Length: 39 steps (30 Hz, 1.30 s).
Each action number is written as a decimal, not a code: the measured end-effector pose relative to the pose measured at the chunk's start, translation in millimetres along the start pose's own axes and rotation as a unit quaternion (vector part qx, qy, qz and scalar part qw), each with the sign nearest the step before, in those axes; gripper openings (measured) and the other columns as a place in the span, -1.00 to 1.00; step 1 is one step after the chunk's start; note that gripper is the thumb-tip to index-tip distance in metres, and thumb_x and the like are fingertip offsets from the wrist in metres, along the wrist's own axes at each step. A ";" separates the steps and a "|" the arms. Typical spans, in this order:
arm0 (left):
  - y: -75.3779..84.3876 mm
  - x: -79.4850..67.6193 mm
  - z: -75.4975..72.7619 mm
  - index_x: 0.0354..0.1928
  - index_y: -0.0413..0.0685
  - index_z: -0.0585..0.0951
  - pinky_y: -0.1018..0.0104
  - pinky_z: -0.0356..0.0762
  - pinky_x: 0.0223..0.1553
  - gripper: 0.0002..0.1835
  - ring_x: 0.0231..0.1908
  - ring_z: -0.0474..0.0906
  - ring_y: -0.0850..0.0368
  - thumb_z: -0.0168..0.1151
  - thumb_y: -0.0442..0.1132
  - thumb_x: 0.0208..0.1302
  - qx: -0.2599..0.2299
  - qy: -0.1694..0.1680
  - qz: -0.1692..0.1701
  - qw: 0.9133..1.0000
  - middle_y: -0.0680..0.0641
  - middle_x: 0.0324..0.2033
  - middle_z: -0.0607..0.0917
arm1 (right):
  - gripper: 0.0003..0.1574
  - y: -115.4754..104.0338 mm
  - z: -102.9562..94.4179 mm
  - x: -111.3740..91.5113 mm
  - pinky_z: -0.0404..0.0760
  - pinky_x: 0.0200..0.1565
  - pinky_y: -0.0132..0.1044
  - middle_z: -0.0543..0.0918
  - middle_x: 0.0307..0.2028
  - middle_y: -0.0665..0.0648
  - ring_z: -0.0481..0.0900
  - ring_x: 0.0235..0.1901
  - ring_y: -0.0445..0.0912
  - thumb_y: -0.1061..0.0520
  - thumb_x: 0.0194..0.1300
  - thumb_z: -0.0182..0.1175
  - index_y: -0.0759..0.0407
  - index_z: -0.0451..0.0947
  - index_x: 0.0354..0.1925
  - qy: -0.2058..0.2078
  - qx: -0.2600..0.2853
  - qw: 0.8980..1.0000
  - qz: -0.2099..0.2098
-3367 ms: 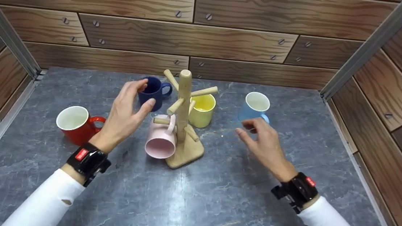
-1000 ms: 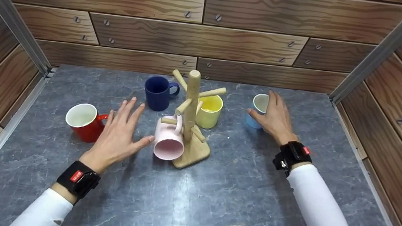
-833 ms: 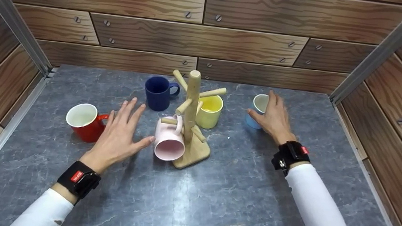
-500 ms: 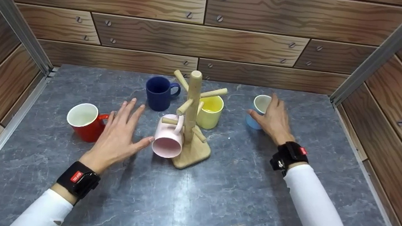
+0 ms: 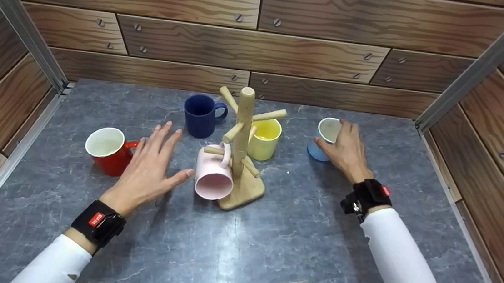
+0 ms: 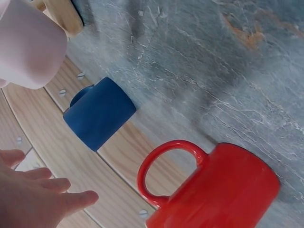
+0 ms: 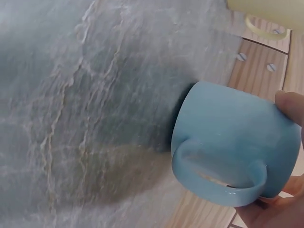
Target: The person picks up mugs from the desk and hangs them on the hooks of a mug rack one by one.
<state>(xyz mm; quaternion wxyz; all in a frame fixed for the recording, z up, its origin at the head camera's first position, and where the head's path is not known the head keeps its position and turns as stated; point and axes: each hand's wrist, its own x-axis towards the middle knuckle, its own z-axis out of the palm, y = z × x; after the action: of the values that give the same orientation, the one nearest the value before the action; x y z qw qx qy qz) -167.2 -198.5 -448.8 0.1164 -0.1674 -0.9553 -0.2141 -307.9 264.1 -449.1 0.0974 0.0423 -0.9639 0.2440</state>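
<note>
My right hand (image 5: 347,152) grips the light blue mug (image 7: 232,128) from above, thumb on one side near the rim and fingers on the other. That mug's handle shows in the right wrist view. My left hand (image 5: 146,173) is spread with straight fingers and holds nothing. Its thumb tip is right at the side of the pink mug (image 5: 213,170), which hangs by its handle from a peg of the wooden mug tree (image 5: 244,127). Beside the left hand's fingers stands the red mug (image 5: 111,159), its handle end partly behind them.
A dark blue mug (image 5: 200,121) stands upright behind the left hand. Behind the mug tree is a yellow mug (image 5: 263,147), partly covered by the pegs. Wood-patterned walls (image 5: 318,58) close off the back and sides of the grey marbled table (image 5: 297,255).
Since the oldest frame, my right hand has reached forward onto the light blue mug and grips it. My left hand has drawn back from the dark blue mug. The pink mug sways slightly.
</note>
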 end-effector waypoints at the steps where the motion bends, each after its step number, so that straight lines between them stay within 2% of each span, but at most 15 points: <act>1: 0.3 0.2 0.0 0.62 -0.08 0.15 -0.43 -0.06 0.46 0.03 0.59 -0.11 -0.30 0.18 0.40 0.35 0.000 0.002 0.002 1.000 -0.24 0.62 0.03 | 0.15 -0.8 -1.4 -0.9 0.52 0.08 0.26 0.33 0.27 0.55 0.49 0.08 0.38 -0.21 0.28 0.39 0.47 0.16 0.48 0.001 0.005 1.000 -0.001; 5: 1.4 0.4 1.0 0.60 -0.11 0.19 -0.40 0.00 0.46 -0.01 0.57 -0.03 -0.29 0.25 0.32 0.35 -0.001 0.021 0.021 1.000 -0.24 0.61 0.08 | 0.15 -6.0 -7.4 -7.2 0.51 0.08 0.24 0.39 0.24 0.48 0.49 0.09 0.34 -0.19 0.19 0.47 0.40 0.20 0.45 0.016 0.030 0.999 0.001; 10: 2.4 1.4 1.8 0.54 -0.15 0.30 -0.29 0.17 0.45 -0.09 0.54 0.12 -0.23 0.34 0.20 0.32 -0.001 0.074 0.076 0.994 -0.22 0.56 0.21 | 0.18 -15.1 -15.7 -22.7 0.51 0.10 0.21 0.44 0.21 0.42 0.49 0.11 0.29 -0.15 0.10 0.52 0.37 0.20 0.44 0.025 0.054 0.998 -0.008; 18: 8.7 4.3 3.9 0.48 -0.19 0.37 -0.24 0.32 0.38 -0.14 0.48 0.25 -0.21 0.36 0.16 0.28 -0.024 0.131 0.147 0.980 -0.24 0.50 0.33 | 0.22 -32.3 -25.8 -54.9 0.56 0.02 0.14 0.48 0.21 0.38 0.54 0.07 0.23 -0.16 0.04 0.59 0.34 0.22 0.44 -0.010 0.081 0.996 -0.036; 24: 27.5 6.4 8.2 0.37 -0.25 0.45 -0.17 0.44 0.30 -0.20 0.32 0.43 -0.22 0.34 0.21 0.33 -0.062 0.160 0.194 0.966 -0.29 0.36 0.45 | 0.27 -44.9 -31.9 -76.2 0.59 -0.03 0.05 0.50 0.23 0.32 0.57 0.06 0.17 -0.27 -0.02 0.63 0.25 0.24 0.42 -0.040 0.111 0.991 -0.056; 29: 47.7 5.8 13.7 0.10 -0.25 0.56 0.04 0.59 0.12 -0.40 0.07 0.55 -0.08 0.49 0.06 0.22 -0.090 0.156 0.228 0.957 -0.20 0.07 0.56 | 0.24 -51.9 -35.7 -88.9 0.61 -0.06 0.00 0.51 0.22 0.29 0.59 0.04 0.13 -0.27 -0.01 0.63 0.22 0.25 0.41 -0.054 0.120 0.988 -0.080; 32: 59.4 5.2 19.1 0.04 -0.23 0.57 0.11 0.65 0.03 -0.43 0.01 0.57 -0.04 0.56 -0.05 0.13 -0.106 0.149 0.257 0.949 -0.17 0.01 0.58 | 0.25 -53.9 -36.5 -94.2 0.62 -0.04 0.02 0.51 0.23 0.31 0.60 0.05 0.15 -0.21 -0.02 0.65 0.24 0.24 0.41 -0.063 0.122 0.986 -0.098; 35: 72.2 4.9 24.8 0.08 -0.24 0.56 0.16 0.65 0.09 -0.40 0.05 0.58 -0.04 0.59 -0.09 0.09 -0.125 0.134 0.282 0.942 -0.19 0.05 0.58 | 0.27 -54.8 -36.7 -98.7 0.63 -0.02 0.04 0.51 0.24 0.32 0.60 0.06 0.16 -0.19 -0.05 0.67 0.25 0.24 0.42 -0.074 0.123 0.983 -0.112; 39: 89.2 1.8 34.8 0.11 -0.26 0.57 0.22 0.57 0.21 -0.41 0.09 0.59 -0.01 0.56 -0.07 0.16 -0.139 0.106 0.302 0.937 -0.18 0.09 0.60 | 0.28 -55.8 -35.7 -104.0 0.65 -0.02 0.04 0.54 0.24 0.28 0.61 0.06 0.12 -0.21 -0.09 0.69 0.22 0.26 0.41 -0.085 0.128 0.980 -0.127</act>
<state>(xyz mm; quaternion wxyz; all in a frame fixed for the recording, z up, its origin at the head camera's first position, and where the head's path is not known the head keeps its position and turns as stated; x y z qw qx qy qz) -141.1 -106.4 -446.0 0.2519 -0.4392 -0.8022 -0.3164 -193.1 235.8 -414.2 0.0389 0.1975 -0.9163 0.3463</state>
